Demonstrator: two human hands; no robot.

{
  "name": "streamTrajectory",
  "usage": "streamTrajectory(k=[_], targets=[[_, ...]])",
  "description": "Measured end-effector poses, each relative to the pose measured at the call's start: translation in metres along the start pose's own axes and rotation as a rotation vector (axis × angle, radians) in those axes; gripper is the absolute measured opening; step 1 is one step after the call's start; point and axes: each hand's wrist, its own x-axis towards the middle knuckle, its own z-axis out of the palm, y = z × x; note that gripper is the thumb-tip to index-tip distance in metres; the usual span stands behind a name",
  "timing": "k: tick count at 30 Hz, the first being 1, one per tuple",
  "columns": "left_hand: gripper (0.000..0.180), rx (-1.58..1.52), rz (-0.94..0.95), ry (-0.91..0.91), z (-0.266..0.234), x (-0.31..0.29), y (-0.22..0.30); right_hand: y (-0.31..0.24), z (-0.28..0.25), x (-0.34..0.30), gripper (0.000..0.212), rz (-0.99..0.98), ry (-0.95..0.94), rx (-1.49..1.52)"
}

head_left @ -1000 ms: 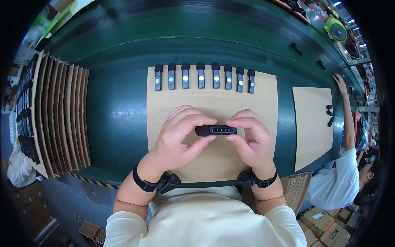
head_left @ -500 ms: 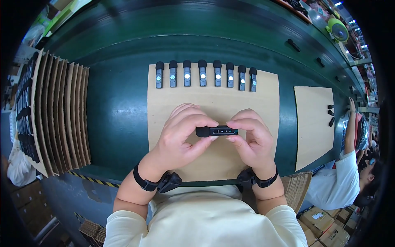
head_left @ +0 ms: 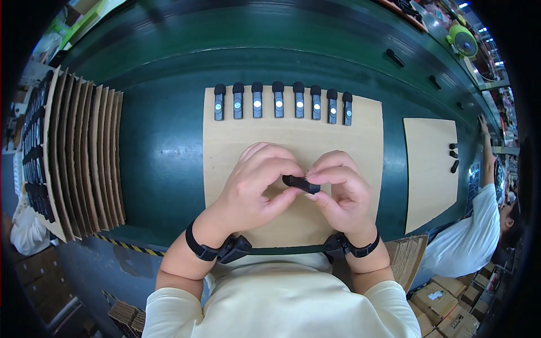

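Observation:
Both my hands hold one small black wireless microphone [head_left: 301,183] over the near half of a cardboard sheet [head_left: 293,225]. Thumb and fingertips of my left hand [head_left: 256,183] pinch its left part. My right hand [head_left: 342,191] grips the other end the same way, and fingers cover much of the microphone. It is slightly tilted, its right end lower. Along the sheet's far edge lies a row of several similar microphones [head_left: 278,101], black foam tips pointing away and a round light-coloured spot on each body.
Upright cardboard sheets [head_left: 84,158] with rows of microphones stand at left. A second cardboard sheet [head_left: 428,169] with a few small black pieces lies at right, near a co-worker's arm [head_left: 488,152]. Loose microphones [head_left: 395,57] lie on the green belt [head_left: 270,28] beyond.
The microphone in my hands has been turned, so its face with small marks no longer shows and it tilts. Loose microphones on the belt have shifted left and away. The co-worker's arm moved.

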Motion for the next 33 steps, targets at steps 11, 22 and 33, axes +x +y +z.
streamTrajectory(k=[11, 22, 33], targets=[[0.037, 0.129, -0.151, -0.052, 0.006, 0.0, -0.008, -0.014, -0.034, 0.011, 0.026, 0.127, 0.023, -0.383], [0.038, 0.301, -0.217, -0.226, 0.006, -0.003, -0.008, 0.016, -0.104, 0.017, 0.023, -0.044, -0.118, -0.989], [0.04, 0.317, -0.229, -0.272, 0.007, -0.001, -0.007, 0.034, -0.11, 0.024, 0.023, 0.049, -0.211, -1.007]])
